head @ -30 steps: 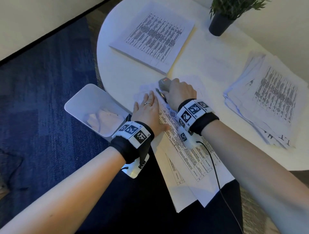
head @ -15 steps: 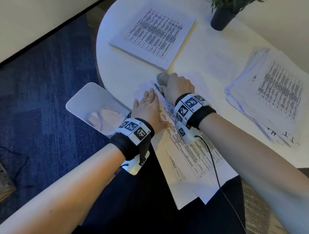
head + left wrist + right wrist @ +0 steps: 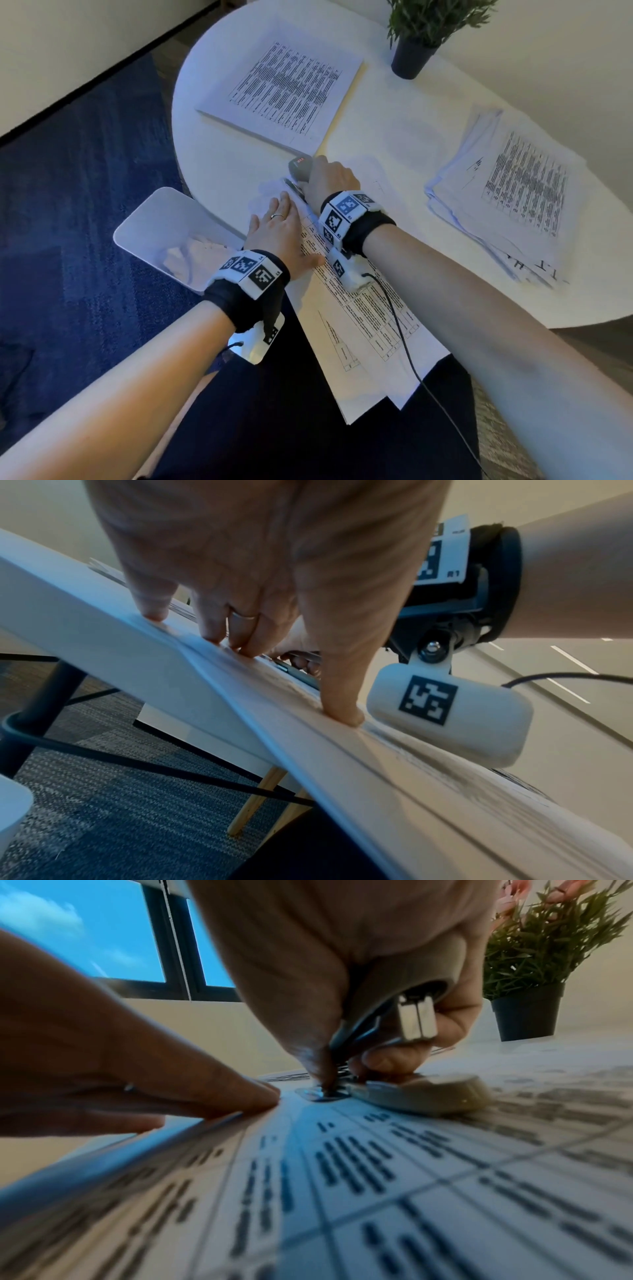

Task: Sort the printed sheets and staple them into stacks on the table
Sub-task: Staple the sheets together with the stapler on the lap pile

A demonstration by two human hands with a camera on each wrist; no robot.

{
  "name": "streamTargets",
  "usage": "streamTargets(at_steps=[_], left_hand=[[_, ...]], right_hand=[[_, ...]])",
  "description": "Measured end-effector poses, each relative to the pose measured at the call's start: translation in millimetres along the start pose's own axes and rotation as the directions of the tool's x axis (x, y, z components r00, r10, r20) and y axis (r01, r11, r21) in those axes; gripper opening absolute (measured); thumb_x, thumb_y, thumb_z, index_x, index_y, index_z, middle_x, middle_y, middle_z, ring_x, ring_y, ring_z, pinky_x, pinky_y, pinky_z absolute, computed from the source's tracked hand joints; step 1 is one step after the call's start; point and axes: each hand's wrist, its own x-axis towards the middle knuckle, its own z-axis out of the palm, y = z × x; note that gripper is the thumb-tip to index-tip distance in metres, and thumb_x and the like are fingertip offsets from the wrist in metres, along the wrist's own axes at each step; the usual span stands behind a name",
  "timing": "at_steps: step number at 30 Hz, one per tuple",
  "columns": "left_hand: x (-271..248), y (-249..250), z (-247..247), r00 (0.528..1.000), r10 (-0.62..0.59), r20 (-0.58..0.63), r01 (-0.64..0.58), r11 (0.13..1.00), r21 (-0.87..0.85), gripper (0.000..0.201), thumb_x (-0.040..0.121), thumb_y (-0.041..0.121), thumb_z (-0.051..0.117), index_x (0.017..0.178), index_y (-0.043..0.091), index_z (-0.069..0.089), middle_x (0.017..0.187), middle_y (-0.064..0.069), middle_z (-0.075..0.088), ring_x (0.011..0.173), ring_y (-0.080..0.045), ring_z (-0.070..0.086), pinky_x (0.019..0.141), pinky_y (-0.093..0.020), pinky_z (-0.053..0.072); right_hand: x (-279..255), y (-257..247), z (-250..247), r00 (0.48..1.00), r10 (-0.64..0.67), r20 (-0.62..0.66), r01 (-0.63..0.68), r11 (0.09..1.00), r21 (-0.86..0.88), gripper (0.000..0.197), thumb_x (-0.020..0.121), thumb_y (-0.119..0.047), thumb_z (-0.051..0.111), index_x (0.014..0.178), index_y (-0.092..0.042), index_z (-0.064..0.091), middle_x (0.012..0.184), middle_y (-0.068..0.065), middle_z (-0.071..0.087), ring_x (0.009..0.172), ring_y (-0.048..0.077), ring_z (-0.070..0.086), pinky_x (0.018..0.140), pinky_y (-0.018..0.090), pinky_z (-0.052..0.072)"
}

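Observation:
A few printed sheets (image 3: 370, 308) lie at the near edge of the white table (image 3: 212, 164), their lower ends hanging over it. My left hand (image 3: 281, 233) lies flat on them with straight fingers (image 3: 339, 707), pressing them down. My right hand (image 3: 329, 178) grips a grey stapler (image 3: 300, 166) at the sheets' far corner; in the right wrist view the stapler (image 3: 404, 1031) sits over the printed sheets (image 3: 377, 1177) beside my left hand (image 3: 164, 1074). A neat printed stack (image 3: 287, 92) lies at the back left. A loose fanned pile (image 3: 513, 198) lies on the right.
A white bin (image 3: 154, 226) with crumpled paper stands on the blue carpet left of the table. A potted plant (image 3: 414, 51) stands at the table's back. A black cable (image 3: 404, 342) runs from my right wrist across the hanging sheets.
Both hands stay in place on the sheets and the stapler. Only the head view has shifted slightly.

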Motion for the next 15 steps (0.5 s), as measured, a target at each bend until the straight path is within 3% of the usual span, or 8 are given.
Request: streamTargets(at_steps=[6, 9, 12, 15], left_hand=[[-4, 1, -2, 1.0, 0.001, -0.004, -0.001, 1.0, -0.014, 0.111, 0.079, 0.062, 0.06, 0.151, 0.01, -0.006, 0.159, -0.005, -0.012, 0.147, -0.02, -0.005, 0.119, -0.045, 0.008], [-7, 0, -2, 1.0, 0.0, -0.027, 0.0, 1.0, -0.001, 0.112, 0.076, 0.068, 0.059, 0.152, 0.013, -0.003, 0.16, -0.003, -0.009, 0.147, -0.02, -0.002, 0.118, -0.042, 0.008], [-6, -2, -7, 0.999, -0.005, -0.049, 0.004, 1.0, -0.024, 0.105, 0.072, 0.067, 0.064, 0.15, 0.02, 0.013, 0.16, 0.0, 0.0, 0.146, -0.022, 0.007, 0.115, -0.043, 0.014], [-2, -10, -18, 0.993, -0.088, -0.076, 0.079, 0.991, -0.107, 0.1, 0.063, 0.063, 0.075, 0.142, 0.023, 0.028, 0.156, -0.001, 0.01, 0.142, -0.024, 0.013, 0.112, -0.044, 0.022]], right_hand=[[11, -14, -12, 0.998, 0.041, 0.057, -0.048, 0.99, 0.13, 0.037, 0.098, -0.037, 0.047, 0.114, -0.006, 0.058, 0.114, 0.011, 0.063, 0.1, 0.029, 0.062, 0.067, 0.03, 0.042], [16, -8, -15, 0.993, 0.031, 0.111, -0.045, 0.991, 0.126, 0.035, 0.096, -0.035, 0.05, 0.113, -0.005, 0.053, 0.111, 0.013, 0.062, 0.094, 0.031, 0.062, 0.065, 0.031, 0.043], [13, 23, -25, 0.991, 0.066, 0.113, -0.088, 0.976, 0.199, 0.04, 0.095, -0.039, 0.051, 0.117, -0.006, 0.046, 0.105, 0.012, 0.059, 0.082, 0.03, 0.058, 0.064, 0.035, 0.047], [17, 69, -42, 0.98, 0.199, 0.022, -0.199, 0.958, 0.208, 0.044, 0.094, -0.037, 0.053, 0.123, -0.005, 0.043, 0.109, 0.014, 0.058, 0.091, 0.033, 0.06, 0.07, 0.039, 0.051]])
